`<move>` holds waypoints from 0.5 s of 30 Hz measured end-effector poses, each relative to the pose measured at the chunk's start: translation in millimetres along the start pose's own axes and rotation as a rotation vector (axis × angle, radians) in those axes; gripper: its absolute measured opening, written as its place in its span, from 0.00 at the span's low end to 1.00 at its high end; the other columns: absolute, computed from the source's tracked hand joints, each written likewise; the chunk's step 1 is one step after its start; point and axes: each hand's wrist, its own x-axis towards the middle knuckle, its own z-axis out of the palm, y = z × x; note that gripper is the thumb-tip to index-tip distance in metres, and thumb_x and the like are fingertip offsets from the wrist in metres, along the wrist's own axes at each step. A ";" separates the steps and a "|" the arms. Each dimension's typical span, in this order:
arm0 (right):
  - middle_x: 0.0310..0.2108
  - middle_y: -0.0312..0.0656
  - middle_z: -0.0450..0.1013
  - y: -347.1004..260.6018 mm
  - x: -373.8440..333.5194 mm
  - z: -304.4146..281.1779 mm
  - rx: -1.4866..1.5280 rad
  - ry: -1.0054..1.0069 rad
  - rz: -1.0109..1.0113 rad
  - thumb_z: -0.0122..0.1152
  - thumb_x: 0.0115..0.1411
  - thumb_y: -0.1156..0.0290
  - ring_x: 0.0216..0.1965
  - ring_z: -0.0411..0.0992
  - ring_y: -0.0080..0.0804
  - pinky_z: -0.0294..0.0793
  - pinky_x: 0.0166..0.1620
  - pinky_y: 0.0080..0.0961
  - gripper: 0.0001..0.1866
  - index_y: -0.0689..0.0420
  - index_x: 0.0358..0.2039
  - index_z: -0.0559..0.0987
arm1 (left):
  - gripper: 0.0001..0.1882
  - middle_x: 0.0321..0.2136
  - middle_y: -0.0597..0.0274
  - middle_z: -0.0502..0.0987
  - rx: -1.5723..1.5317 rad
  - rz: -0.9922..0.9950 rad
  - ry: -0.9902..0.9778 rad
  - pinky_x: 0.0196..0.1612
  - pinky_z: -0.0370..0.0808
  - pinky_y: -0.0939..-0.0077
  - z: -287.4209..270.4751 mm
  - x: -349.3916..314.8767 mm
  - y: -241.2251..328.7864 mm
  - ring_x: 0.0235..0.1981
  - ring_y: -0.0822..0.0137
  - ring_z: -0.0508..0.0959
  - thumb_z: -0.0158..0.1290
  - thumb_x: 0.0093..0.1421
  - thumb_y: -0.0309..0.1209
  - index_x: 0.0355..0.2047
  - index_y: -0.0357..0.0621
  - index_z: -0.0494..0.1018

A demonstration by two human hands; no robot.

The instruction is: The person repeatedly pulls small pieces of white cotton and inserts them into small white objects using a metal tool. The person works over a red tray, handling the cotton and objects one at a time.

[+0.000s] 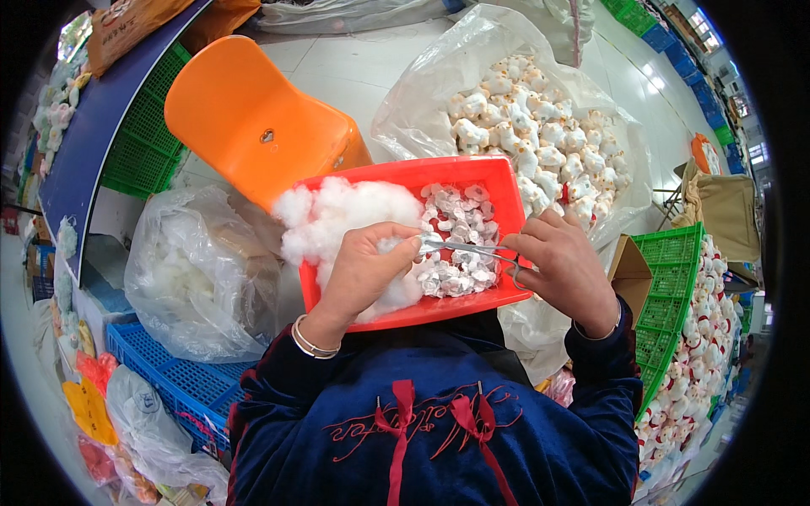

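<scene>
My right hand (pixel 567 268) grips a pair of metal forceps (pixel 469 248) by the finger loops, tips pointing left. Thumb and fingers of my left hand (pixel 369 263) pinch a small white fabric piece (pixel 424 244) at the tool's tips; the fingers partly hide it. Both hands are over a red plastic tray (pixel 510 190). Fluffy white stuffing (pixel 363 207) fills the tray's left side and spills over its rim. Several small white and grey fabric pieces (pixel 460 278) lie in the right side.
An orange plastic chair (pixel 253 114) stands beyond the tray. A clear bag (pixel 540 139) of small white plush toys sits at the far right, and a bag of stuffing (pixel 202 274) at left, by a blue crate (pixel 181 379). At right stands a green crate (pixel 668 295) beside more plush toys.
</scene>
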 end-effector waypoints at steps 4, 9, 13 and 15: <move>0.34 0.36 0.74 -0.8 -1.4 1.4 -0.038 -0.016 0.011 0.73 0.50 0.69 0.41 0.72 0.38 0.68 0.45 0.37 0.17 0.51 0.43 0.84 | 0.11 0.27 0.70 0.79 0.006 0.017 0.012 0.30 0.69 0.85 1.8 0.5 0.0 0.27 0.83 0.72 0.59 0.68 0.28 0.45 0.33 0.82; 0.41 0.39 0.73 -5.7 1.8 -4.6 0.002 -0.063 0.036 0.78 0.47 0.65 0.49 0.70 0.41 0.68 0.52 0.39 0.28 0.52 0.50 0.81 | 0.10 0.28 0.69 0.80 0.020 0.008 0.010 0.31 0.70 0.85 0.2 0.0 -0.9 0.27 0.82 0.73 0.60 0.68 0.28 0.44 0.33 0.83; 0.47 0.43 0.72 -8.2 3.7 3.6 0.094 -0.014 0.081 0.80 0.45 0.62 0.54 0.68 0.45 0.67 0.57 0.41 0.37 0.54 0.56 0.77 | 0.10 0.30 0.65 0.82 0.032 0.017 -0.011 0.31 0.71 0.85 0.1 -0.3 1.8 0.27 0.81 0.75 0.60 0.68 0.28 0.43 0.33 0.83; 0.49 0.44 0.72 -8.5 3.9 4.2 0.095 -0.017 0.089 0.81 0.45 0.61 0.55 0.67 0.46 0.66 0.58 0.41 0.39 0.55 0.58 0.75 | 0.09 0.30 0.65 0.82 0.045 0.014 -0.012 0.31 0.71 0.85 0.8 -1.6 5.4 0.27 0.81 0.75 0.60 0.68 0.28 0.43 0.33 0.82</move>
